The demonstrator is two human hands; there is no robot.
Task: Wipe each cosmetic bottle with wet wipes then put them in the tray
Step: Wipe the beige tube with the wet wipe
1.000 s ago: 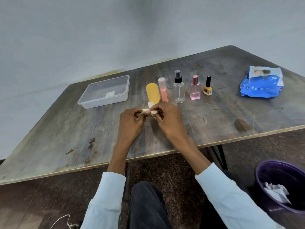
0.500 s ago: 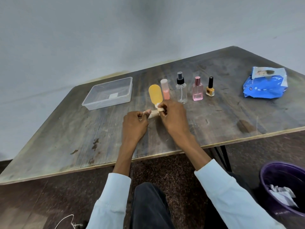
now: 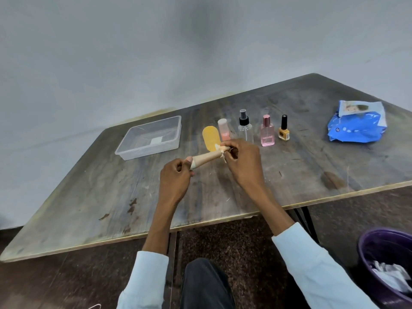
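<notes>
Above the table's middle I hold a slim beige cosmetic tube [image 3: 207, 157] lying nearly level. My left hand [image 3: 176, 177] pinches its near-left end. My right hand [image 3: 243, 161] grips a crumpled whitish wet wipe [image 3: 223, 149] round the tube's far-right end. Behind my hands stands a row: an orange flat bottle [image 3: 210, 137], a pink tube bottle [image 3: 223, 129], a clear spray bottle [image 3: 244, 128], a pink perfume bottle [image 3: 267, 133] and a yellow nail polish [image 3: 283, 131]. The clear plastic tray [image 3: 147, 150] sits at the back left with no bottle inside.
A blue pack of wet wipes [image 3: 356, 128] lies at the table's far right. A purple bin [image 3: 379, 246] holding used wipes stands on the floor at the lower right. The table's front edge runs just under my forearms.
My hands have drawn apart. The right hand slid the wipe along the tube to its far end, baring the beige body between the hands. The view shifted slightly.
</notes>
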